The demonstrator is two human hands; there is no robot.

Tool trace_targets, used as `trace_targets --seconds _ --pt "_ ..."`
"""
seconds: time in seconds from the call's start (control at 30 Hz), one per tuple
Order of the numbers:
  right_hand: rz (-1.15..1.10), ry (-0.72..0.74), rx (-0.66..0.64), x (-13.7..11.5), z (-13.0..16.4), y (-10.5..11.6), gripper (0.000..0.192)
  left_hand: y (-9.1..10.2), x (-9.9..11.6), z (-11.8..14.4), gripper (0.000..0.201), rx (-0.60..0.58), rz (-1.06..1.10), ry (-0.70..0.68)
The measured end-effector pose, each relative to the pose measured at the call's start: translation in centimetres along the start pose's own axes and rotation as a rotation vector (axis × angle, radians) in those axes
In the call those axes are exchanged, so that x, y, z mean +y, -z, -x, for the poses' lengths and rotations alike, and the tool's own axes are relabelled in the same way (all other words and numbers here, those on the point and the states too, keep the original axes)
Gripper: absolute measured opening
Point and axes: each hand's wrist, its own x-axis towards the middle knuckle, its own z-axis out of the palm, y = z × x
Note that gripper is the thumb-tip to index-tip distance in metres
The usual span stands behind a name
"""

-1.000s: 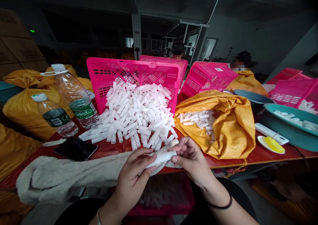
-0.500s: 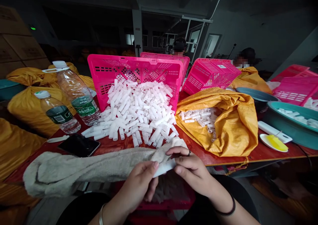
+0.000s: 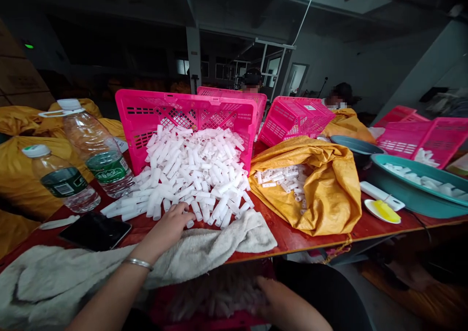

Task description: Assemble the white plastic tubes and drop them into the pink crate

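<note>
No wording can be read — the large-bottle label (image 3: 107, 168) and small-bottle label (image 3: 63, 181) are too blurred.

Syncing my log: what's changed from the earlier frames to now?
Left hand moved forward and left to the near edge of the white tube pile; right hand dropped below the red tabletop to the lower pink crate. The tube both held is no longer visible between them. Smartphone and yellow sack stayed put.

Left arm (image 3: 119, 284) stretched forward, slanting up from lower left; left hand (image 3: 174, 226) palm down, fingers (image 3: 185, 217) bent. Right hand (image 3: 269, 294) lower, in shadow, forearm (image 3: 298, 311) running in from lower right; finger pose unclear.
</note>
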Motion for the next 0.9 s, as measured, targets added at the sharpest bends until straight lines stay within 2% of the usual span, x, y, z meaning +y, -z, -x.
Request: trace_targets --seconds 0.03,0.07,0.13,0.2,0.23,0.3,0.37,0.43,0.5,0.57,0.63,0.7,0.8,0.87,0.9 --pt "0.075 0.010 -0.024 -0.7 -1.2 1.5 0.004 0.4 0.0 -0.1 0.034 -0.007 -0.008 -0.011" --pt "0.139 0.020 0.029 -1.5 -2.8 3.6 0.010 0.7 0.2 0.0 0.031 -0.006 -0.016 -0.019" --pt "0.274 -0.039 0.253 -2.7 -6.9 8.7 0.020 1.2 1.1 0.2 0.023 0.044 0.003 -0.001" --pt "0.328 -0.098 0.421 -2.8 -11.6 13.3 0.032 1.3 2.4 0.6 0.019 0.177 0.116 0.098" --pt "0.345 -0.111 0.460 -2.5 -13.7 14.9 0.034 1.1 3.2 0.9 0.022 0.269 0.221 0.155" --pt "0.365 -0.119 0.443 -1.6 -16.8 16.6 0.030 0.8 4.9 1.5 0.034 0.419 0.500 0.251" --pt "0.367 -0.097 0.402 -1.1 -18.0 16.2 0.023 0.4 6.5 2.2 0.048 0.491 0.806 0.317" --pt "0.352 -0.036 0.391 -1.6 -17.3 14.6 0.021 0.1 8.0 2.9 0.055 0.501 1.096 0.405" --pt "0.314 0.067 0.393 -3.0 -15.0 12.1 0.028 0.0 9.3 3.5 0.050 0.498 1.329 0.503" --pt "0.176 0.218 0.374 -5.2 -11.7 9.4 0.034 -0.3 10.6 3.7 0.043 0.475 1.479 0.565" --pt "-0.203 0.420 0.325 -7.4 -8.4 6.9 0.029 -0.5 11.7 3.8 0.039 0.450 1.560 0.597" --pt "-0.362 0.506 0.273 -9.1 -5.9 5.3 0.019 -0.7 12.6 3.7 0.037 0.433 1.626 0.615" --pt "-0.304 0.568 0.333 -10.3 -4.1 5.1 0.024 -0.5 13.2 3.8 0.036 0.411 1.655 0.614" --pt "-0.191 0.651 0.394 -10.6 -3.7 6.2 0.033 -0.2 13.1 4.1 0.034 0.405 1.601 0.567" --pt "-0.129 0.705 0.380 -10.6 -3.6 6.9 0.036 0.0 12.9 4.4 0.032 0.396 1.552 0.536"
